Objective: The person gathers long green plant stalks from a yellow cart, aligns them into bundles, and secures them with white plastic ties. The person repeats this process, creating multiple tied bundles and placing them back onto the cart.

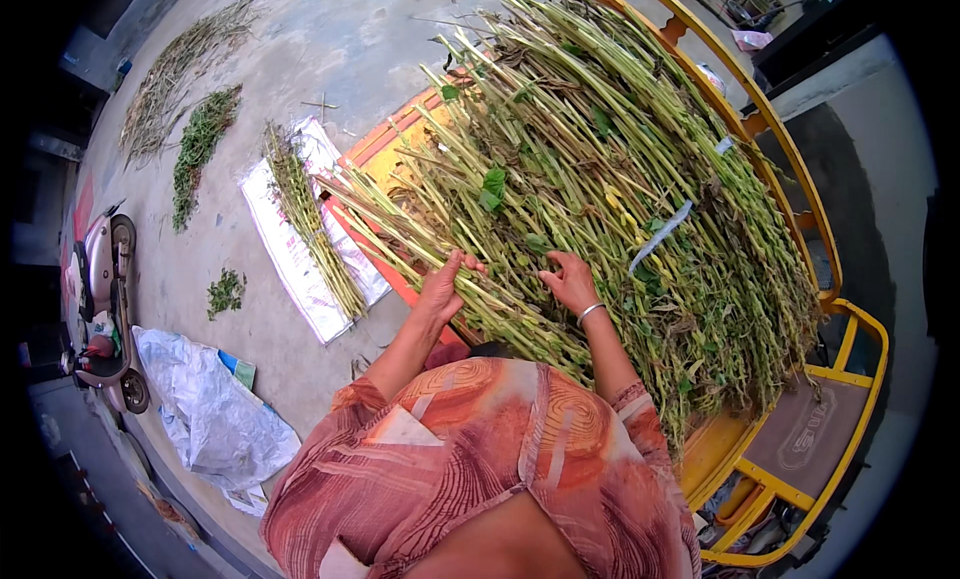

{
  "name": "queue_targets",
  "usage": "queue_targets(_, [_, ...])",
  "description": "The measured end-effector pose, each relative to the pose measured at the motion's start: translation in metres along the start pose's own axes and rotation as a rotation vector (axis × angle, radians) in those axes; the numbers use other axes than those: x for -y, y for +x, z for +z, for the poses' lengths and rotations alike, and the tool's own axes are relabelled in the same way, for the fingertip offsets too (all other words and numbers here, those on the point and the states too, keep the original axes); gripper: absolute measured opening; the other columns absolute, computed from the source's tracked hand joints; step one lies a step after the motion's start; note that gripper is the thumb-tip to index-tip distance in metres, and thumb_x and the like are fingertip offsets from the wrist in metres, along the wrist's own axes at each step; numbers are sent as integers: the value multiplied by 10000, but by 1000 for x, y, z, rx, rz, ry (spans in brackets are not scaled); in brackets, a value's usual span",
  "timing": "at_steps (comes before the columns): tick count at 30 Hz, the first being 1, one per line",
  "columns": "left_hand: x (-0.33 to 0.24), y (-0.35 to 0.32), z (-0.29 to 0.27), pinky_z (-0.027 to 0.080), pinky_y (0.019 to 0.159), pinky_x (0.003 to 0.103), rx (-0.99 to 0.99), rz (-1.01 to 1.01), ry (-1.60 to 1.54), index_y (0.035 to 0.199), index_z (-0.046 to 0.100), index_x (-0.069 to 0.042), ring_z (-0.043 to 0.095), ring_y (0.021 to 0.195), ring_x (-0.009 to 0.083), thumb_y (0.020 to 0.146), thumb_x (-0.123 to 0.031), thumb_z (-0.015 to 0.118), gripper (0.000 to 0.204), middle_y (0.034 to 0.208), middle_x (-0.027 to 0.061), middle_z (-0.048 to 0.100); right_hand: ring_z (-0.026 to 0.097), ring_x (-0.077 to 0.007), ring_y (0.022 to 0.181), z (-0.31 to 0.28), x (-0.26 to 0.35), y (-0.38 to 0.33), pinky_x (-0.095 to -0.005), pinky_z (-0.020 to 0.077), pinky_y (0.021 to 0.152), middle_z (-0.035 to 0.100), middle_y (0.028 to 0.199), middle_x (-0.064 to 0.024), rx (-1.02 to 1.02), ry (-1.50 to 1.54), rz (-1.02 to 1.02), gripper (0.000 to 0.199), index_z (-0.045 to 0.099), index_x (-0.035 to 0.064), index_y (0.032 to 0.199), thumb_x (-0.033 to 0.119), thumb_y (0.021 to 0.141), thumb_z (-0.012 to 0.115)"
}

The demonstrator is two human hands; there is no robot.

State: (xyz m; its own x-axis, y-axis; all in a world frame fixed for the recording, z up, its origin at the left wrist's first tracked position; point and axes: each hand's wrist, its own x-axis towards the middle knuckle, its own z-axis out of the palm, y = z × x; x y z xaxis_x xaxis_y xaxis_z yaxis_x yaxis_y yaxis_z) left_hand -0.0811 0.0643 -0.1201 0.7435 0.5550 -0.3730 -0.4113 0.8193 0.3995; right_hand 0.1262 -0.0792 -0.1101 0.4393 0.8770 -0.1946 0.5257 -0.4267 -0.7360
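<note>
One broad pile of leafy cut stalks (600, 179) fills the bed of a cart with a yellow metal rail (822, 229), cut ends toward the left. Left hand (440, 291) over the near stalks, fingers curled in; right hand (570, 282) a little apart from it, above the pile, fingers loosely bent, a bracelet (591, 312) at the wrist.

Ground: grey concrete floor (340, 69), stained in patches. Beside the cart, a white sheet (272, 219) with a slim bundle (315, 241) lying along it. Farther left, dry stems (190, 69), a green heap (203, 144) and a small green clump (226, 292). Parked scooter (98, 269) at the left side; crumpled pale plastic (205, 399) near it.

Hard to make out: curled fingers hide whether the left hand closes on any stalk; cannot tell whether the right pinches one. Patterned top (480, 429) blocks the cart's near edge. Pile's far end cut off at the upper edge. Walls and doorways sink into dark at the fisheye rim. Objects under the lower-right rail jumbled, unclear.
</note>
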Motion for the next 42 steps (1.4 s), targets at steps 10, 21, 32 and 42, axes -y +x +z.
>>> queue_targets(10, [4,-1,-1,492,772,393,-118,-3,55,802,491,-114,552,746,194,875,-307,631,250,749,24,509,593,-334,789,32,-6,0,-452,488,634,565,901,-133,-272,-501,137,287,526,60,1041,132,786,635])
queue_targets(21, [1,3,10,491,733,358,-152,-17,114,849,531,-97,558,744,176,866,-248,654,196,791,35,553,555,-335,861,1,-18,-12,-461,452,713,528,872,-157,-398,-635,208,281,551,77,911,136,698,725])
queue_targets(32, [-10,-5,-1,504,718,378,-133,76,50,1058,571,-65,575,786,196,838,-161,658,256,1032,106,635,446,-71,620,-44,2,-89,-240,403,571,522,669,5,134,374,41,116,547,17,808,30,758,651])
queue_targets(42, [-47,-22,33,496,634,323,-263,155,25,964,569,-58,576,679,190,799,-102,685,207,848,99,629,593,-247,673,-78,47,-72,-296,467,618,616,807,-130,-526,105,-218,193,597,-21,962,-9,771,630])
